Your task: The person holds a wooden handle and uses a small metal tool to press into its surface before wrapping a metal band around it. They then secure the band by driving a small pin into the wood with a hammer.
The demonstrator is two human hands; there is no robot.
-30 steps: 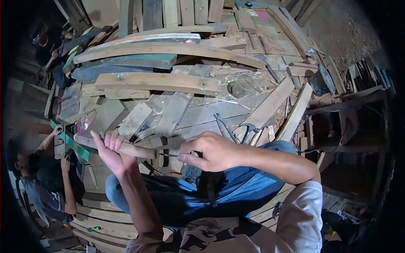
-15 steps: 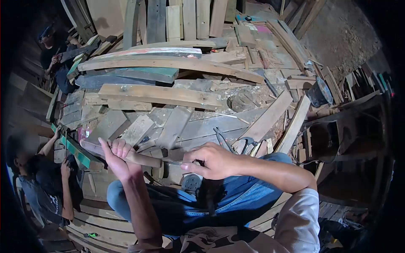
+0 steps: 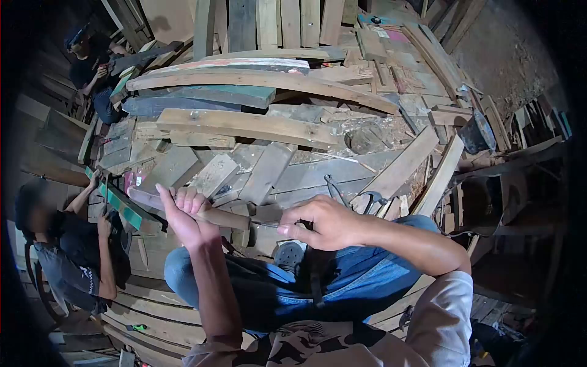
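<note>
Left of the pliers [image 3: 332, 185], the left hand [image 3: 191, 215] has its fingers curled around a wooden piece [image 3: 228, 219], while the right hand [image 3: 322, 222] pinches a thin metal tool [image 3: 265, 224] at the piece's end nearest the pliers.

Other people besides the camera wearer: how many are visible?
2: one person in dark grey clothing at the left, one person in black clothing at the upper left; the dark edges may hide others.

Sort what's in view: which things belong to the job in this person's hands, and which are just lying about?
Apparently in the job:
- wooden piece, in the left hand
- thin metal piece, in the right hand

Lying about:
- plier-like tool
- long curved plank
- small green item
</note>
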